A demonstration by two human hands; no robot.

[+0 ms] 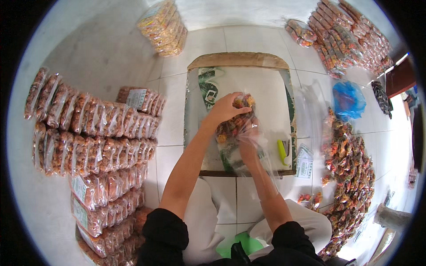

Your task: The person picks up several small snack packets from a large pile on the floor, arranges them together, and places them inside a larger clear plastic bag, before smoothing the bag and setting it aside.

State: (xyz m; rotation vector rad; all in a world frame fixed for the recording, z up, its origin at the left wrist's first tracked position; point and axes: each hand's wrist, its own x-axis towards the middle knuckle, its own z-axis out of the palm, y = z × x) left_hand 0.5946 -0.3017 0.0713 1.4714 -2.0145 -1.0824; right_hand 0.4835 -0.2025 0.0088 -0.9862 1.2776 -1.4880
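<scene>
A clear plastic bag [229,128] with small packets of colourful snacks lies over the low table [269,86] before me. My left hand [228,108] curves over the bag's far end, its thumb and fingers around a bunch of the packets. My right hand [249,141] is inside the clear plastic, against the packets; its fingers are partly hidden by film and glare. Loose film hangs around my right wrist and forearm. A lime-green stapler [283,152] lies near the table's right edge.
Stacked snack packs [109,119] line the left side. Printed labels [304,163] and a long heap of small packets [352,173] lie on the floor at right, near a blue plastic bag [348,99]. More packs stand at back left [163,28] and back right [346,36].
</scene>
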